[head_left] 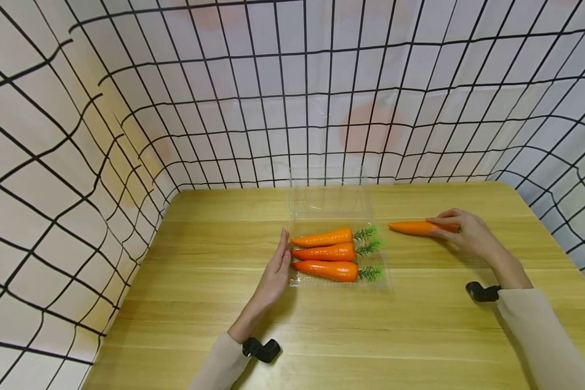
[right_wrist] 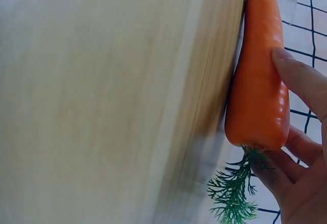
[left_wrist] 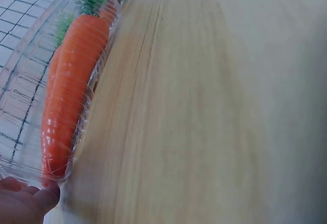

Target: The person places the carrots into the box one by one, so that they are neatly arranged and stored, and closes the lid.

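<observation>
My left hand [head_left: 274, 273] rests against the left end of a clear plastic container [head_left: 387, 283], its fingers fairly straight along that end. Three orange carrots lie side by side inside, tips toward the left hand and green tops to the right: a back carrot [head_left: 324, 238], a middle carrot [head_left: 326, 252] and a front carrot [head_left: 329, 270]. To the right of the container, my right hand [head_left: 468, 232] grips another carrot [right_wrist: 259, 81] near its thick end between thumb and fingers. Its tip points left, and its green top [right_wrist: 234, 193] hangs out below the hand in the right wrist view.
The container's clear lid [head_left: 329, 200] stands open behind it, toward the back wall. All this is on a wooden table [head_left: 370, 336]. White cloth with a black grid [head_left: 253, 108] rises behind the table and at both sides.
</observation>
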{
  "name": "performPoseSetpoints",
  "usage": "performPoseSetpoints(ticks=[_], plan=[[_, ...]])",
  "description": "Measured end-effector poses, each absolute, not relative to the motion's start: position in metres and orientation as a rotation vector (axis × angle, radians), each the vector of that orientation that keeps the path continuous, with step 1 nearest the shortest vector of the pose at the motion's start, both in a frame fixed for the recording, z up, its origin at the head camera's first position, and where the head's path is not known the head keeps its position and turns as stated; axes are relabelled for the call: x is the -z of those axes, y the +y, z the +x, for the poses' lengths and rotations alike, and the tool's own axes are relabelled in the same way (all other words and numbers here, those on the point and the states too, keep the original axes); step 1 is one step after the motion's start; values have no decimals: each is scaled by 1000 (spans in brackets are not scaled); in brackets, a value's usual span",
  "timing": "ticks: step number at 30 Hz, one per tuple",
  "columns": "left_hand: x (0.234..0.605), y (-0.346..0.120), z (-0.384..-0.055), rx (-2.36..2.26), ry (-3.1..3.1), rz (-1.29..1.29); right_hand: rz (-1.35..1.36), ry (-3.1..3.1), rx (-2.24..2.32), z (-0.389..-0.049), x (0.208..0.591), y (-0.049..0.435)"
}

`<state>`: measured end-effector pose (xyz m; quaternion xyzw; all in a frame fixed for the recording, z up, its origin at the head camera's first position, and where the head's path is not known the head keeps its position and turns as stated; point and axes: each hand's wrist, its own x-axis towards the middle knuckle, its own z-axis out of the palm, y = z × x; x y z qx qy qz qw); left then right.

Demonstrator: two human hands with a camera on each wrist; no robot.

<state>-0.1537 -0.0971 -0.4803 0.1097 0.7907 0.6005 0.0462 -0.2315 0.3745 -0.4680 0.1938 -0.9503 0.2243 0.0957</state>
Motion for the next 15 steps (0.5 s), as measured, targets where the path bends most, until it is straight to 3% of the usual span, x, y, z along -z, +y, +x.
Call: performPoseSetpoints(ticks=[15], plan=[[480,-97,-154,-1826,2416,322,429,-2972,-884,-226,470,374]])
